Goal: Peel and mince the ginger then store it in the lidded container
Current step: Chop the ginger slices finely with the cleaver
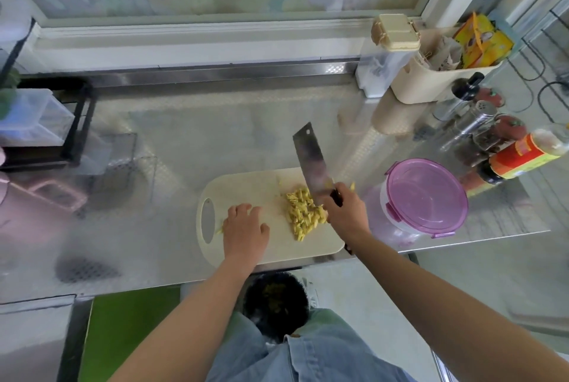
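Ginger (pixel 304 212): small yellow bits, piled mid-frame on the cutting board (pixel 291 251).
Right hand (pixel 346 212): grip tight round the dark handle of the cleaver (pixel 311 163); blade tilted up over the pile's right edge.
Left hand (pixel 244 227): grip loose, holding nothing, resting on the board left of the pile.
Container (pixel 426 194): purple lid on, standing on the table (pixel 184 141), right of the board.
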